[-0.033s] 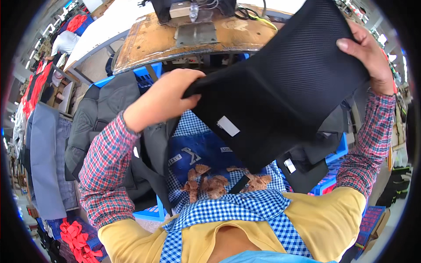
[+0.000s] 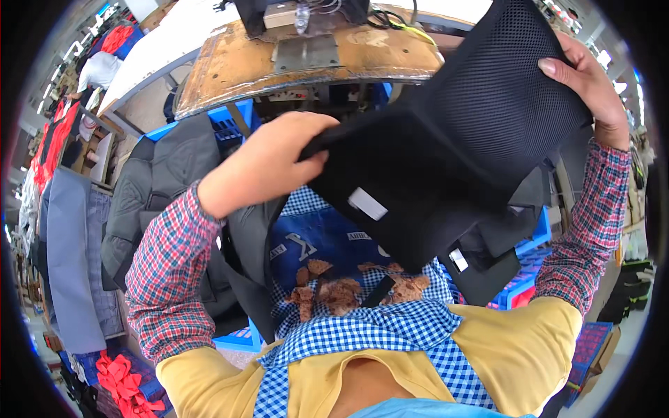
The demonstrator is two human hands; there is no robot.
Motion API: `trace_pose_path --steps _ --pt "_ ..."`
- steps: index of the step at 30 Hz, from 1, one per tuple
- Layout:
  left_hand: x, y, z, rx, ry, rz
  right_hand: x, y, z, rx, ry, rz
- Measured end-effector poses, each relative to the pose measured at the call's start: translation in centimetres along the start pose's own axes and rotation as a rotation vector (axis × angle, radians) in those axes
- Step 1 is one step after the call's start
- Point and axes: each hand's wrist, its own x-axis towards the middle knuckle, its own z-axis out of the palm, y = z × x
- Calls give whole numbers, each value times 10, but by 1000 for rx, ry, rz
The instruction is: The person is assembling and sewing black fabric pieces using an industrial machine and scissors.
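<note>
A black fabric piece with a mesh section [image 2: 509, 104] and a small white label [image 2: 367, 203] is stretched up between my hands. My left hand [image 2: 268, 161] pinches its left edge, thumb below and fingers folded over the top. At the upper right, my right hand [image 2: 589, 87] grips the mesh end, thumb lying on the front face. The fabric's lower corner hangs over my blue checked apron [image 2: 376, 331]. On my left lies a pile of dark grey padded pieces [image 2: 164, 174]. Under the held piece, at right, are more black pieces [image 2: 488, 279], one with a white label.
A worn wooden table [image 2: 230, 66] with a metal plate [image 2: 306, 54] stands ahead, a dark machine [image 2: 306, 14] on it. Blue crates [image 2: 240, 338] sit beneath the piles on both sides. Red fabric strips [image 2: 129, 383] lie low at left. Another person [image 2: 101, 70] is far left.
The black fabric and my left hand have shifted slightly right. The mesh holes show more clearly now. Both hands keep their hold.
</note>
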Motion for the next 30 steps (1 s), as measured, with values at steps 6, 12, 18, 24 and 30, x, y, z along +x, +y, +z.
trace_pose_path --steps 6,12,18,24,30 --pt "43 53 18 -300 -203 118 -33 22 62 -1050 404 -529" --pt "36 65 1 368 -390 121 -15 46 141 -568 -313 -266" --pt "-7 70 -36 159 -1054 -267 7 28 187 -352 -491 -554" --pt "-68 71 17 -881 -1083 -467 10 14 194 -184 -704 -716" --pt "-74 34 30 -1108 -569 -561 24 32 181 -375 -582 -586"
